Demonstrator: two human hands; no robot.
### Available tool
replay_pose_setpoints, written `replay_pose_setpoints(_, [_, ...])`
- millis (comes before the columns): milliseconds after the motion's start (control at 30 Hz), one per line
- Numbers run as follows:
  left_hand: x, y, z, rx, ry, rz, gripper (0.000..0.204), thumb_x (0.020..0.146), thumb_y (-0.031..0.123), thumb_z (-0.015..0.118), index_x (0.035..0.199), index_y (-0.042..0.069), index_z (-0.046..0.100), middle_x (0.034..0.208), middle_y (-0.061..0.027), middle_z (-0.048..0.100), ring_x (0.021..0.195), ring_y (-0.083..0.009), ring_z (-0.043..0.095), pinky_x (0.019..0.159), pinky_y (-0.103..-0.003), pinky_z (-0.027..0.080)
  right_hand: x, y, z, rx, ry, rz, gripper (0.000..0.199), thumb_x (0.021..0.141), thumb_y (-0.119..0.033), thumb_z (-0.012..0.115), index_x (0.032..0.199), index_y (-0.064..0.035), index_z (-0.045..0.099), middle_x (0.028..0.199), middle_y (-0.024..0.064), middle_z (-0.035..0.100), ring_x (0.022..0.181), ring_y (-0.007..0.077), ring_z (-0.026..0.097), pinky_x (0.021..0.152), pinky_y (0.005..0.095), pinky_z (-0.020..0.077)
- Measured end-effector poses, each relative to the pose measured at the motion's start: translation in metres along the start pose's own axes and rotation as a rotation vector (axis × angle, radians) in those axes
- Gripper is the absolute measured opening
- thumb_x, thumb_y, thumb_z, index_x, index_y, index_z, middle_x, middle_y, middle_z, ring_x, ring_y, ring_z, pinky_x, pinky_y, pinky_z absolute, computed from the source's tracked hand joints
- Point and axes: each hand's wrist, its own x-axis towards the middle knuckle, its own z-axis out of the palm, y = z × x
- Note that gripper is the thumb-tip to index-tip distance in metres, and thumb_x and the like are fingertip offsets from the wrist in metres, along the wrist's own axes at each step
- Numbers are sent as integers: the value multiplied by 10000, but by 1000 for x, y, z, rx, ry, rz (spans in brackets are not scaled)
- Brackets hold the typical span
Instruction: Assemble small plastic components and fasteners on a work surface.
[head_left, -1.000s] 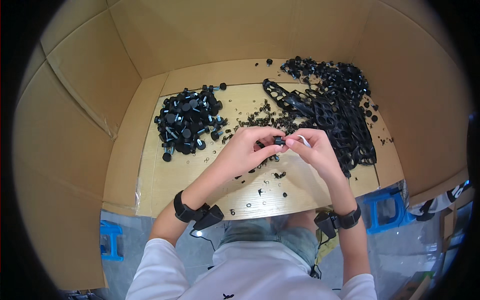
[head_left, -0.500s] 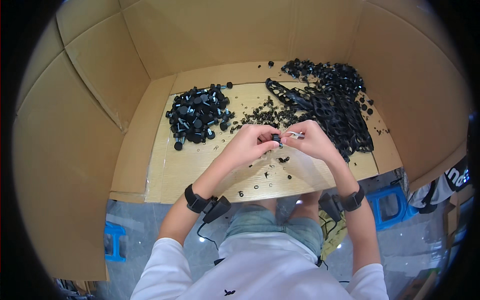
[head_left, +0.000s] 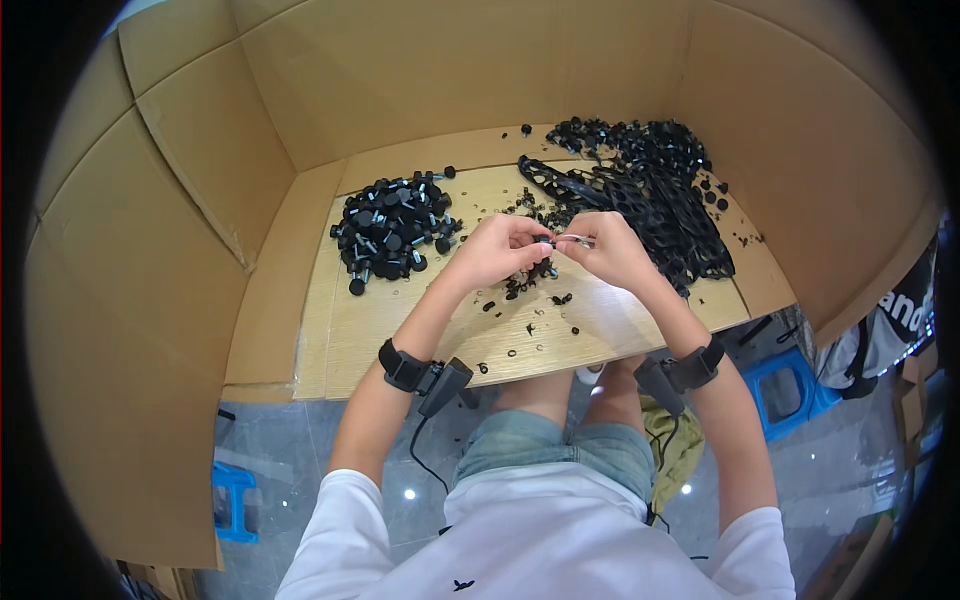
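Over the middle of the table my left hand [head_left: 497,252] pinches a small black-headed screw [head_left: 545,240] between thumb and fingertips. My right hand [head_left: 614,252] meets it there, closed around a thin, pale tool [head_left: 577,239] whose kind I cannot make out. The tool's tip is at the screw, mostly hidden by the fingers. Small black scraps [head_left: 517,287] lie on the wood just below and behind both hands. To the left is a heap of black-headed screws [head_left: 394,228] with shiny metal shanks.
A black, hole-punched rubber sheet [head_left: 665,215] lies crumpled on the right, with a pile of small black parts [head_left: 640,142] behind it. Cardboard walls [head_left: 480,80] enclose the tabletop [head_left: 400,340] at the back and sides. Blue stools [head_left: 785,395] stand on the floor.
Both hands have moved slightly farther from me, still together at the screw. More black scraps now show in front of them. The whole view has shifted a little.
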Motion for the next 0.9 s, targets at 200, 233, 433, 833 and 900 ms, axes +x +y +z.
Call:
replay_pose_setpoints(200, [-5,-14,-2,24,142,44,256,861,127,651,1063,-31,654,799,-51,683,679,-83,617,653,-247,512,14,5,21,154,86,54,240,784,-205,679,844,26,699,707,177,656,636,233,628,613,346,478])
replay_pose_setpoints(233, [-6,-15,-3,70,167,49,255,853,117,660,1062,-28,653,807,-53,683,682,-82,617,658,-246,513,16,5,24,194,97,90,252,793,-215,669,823,34,695,680,159,653,621,208,613,600,340,470])
replay_pose_setpoints(433, [-3,-15,-4,109,177,133,246,829,72,684,1056,-16,651,834,-57,680,721,-90,635,677,-246,517,26,18,21,688,-134,428,247,831,-208,622,745,20,663,584,14,562,429,74,392,422,236,264])
replay_pose_setpoints(833, [2,-31,-8,-258,266,61,270,858,65,667,1111,-18,620,879,-60,679,784,-100,642,714,-242,521,41,35,16,780,-112,454,164,840,-159,645,915,-24,701,684,-41,596,473,2,337,427,193,217])
replay_pose_setpoints(900, [2,-31,-7,-355,244,35,256,899,118,628,1104,-35,618,856,-94,686,757,-108,644,697,-240,527,44,37,19,719,-88,417,176,797,-176,688,899,-35,718,680,-37,613,507,11,373,453,194,261])
